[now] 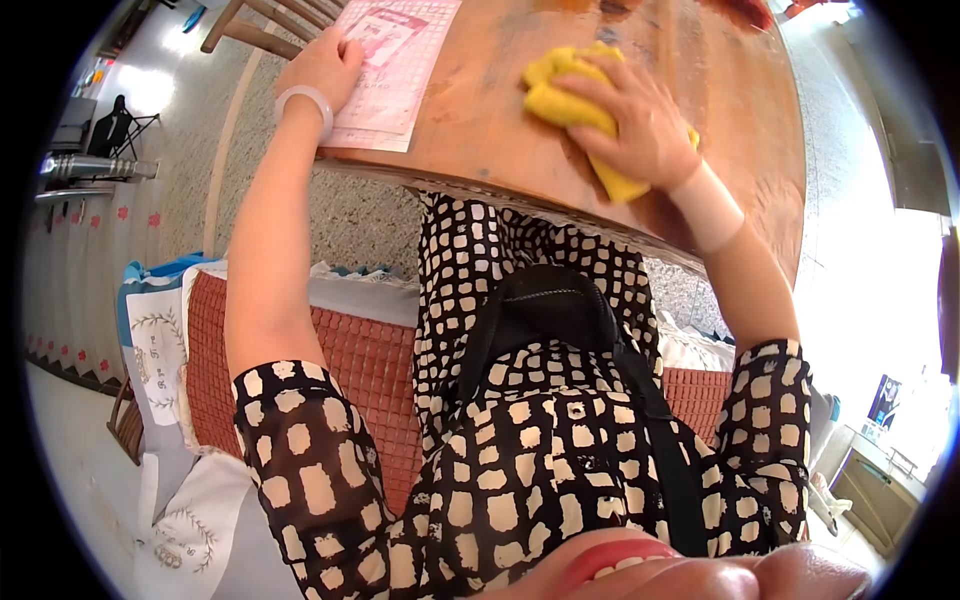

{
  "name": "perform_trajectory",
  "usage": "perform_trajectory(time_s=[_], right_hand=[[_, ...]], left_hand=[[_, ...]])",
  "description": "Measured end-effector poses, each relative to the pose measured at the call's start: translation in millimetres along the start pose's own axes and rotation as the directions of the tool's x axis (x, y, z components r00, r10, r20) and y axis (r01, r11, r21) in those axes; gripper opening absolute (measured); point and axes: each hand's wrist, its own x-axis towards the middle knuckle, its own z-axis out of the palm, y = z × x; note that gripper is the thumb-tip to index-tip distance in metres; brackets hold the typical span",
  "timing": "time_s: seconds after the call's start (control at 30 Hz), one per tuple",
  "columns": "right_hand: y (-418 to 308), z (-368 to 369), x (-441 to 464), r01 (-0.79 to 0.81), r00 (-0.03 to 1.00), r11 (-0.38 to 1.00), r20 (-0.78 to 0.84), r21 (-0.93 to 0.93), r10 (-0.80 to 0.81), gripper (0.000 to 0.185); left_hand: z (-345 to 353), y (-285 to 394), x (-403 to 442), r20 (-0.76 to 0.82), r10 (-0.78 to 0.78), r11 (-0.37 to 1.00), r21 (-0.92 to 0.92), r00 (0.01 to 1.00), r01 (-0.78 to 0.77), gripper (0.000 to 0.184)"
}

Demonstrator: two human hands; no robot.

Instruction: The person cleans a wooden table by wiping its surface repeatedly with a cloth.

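Note:
My right hand presses a bunched yellow cloth against the wooden table top. Its fingers curve over the folds, and one corner of the cloth sticks out below the palm. At the table's left edge, my left hand lies against the side of some pink and white printed papers. The fingers of that hand are curled in and their tips are hidden, so I cannot make out whether they grip anything. A pale bracelet circles the left wrist.
Wet-looking sheen and dark reddish marks show on the table's far side. A wooden chair stands beyond the left corner. Behind me is a seat with a reddish-brown woven mat. A black bag hangs at my front.

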Motion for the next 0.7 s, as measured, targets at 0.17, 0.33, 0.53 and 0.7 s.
perform_trajectory(time_s=[0.17,0.33,0.53,0.7], right_hand=[[-1,24,73,-0.226,0.973,0.974,-0.040,0.007,0.226,0.048],[-58,48,88,-0.150,0.987,0.986,0.039,-0.073,0.153,0.047],[-85,20,21,0.199,0.980,0.948,-0.037,0.248,-0.196,0.043],[29,-16,-33,-0.301,0.954,0.954,-0.005,-0.002,0.301,0.047]], left_hand=[[1,-1,0,-0.044,0.035,0.999,-0.034,0.998,-0.037,0.032],[5,-8,3,-0.011,0.015,0.999,-0.042,1.000,-0.016,0.032],[11,-16,6,-0.054,0.061,0.989,-0.133,0.997,-0.068,0.032],[17,-22,12,-0.075,0.123,0.985,-0.116,0.990,-0.132,0.031]])
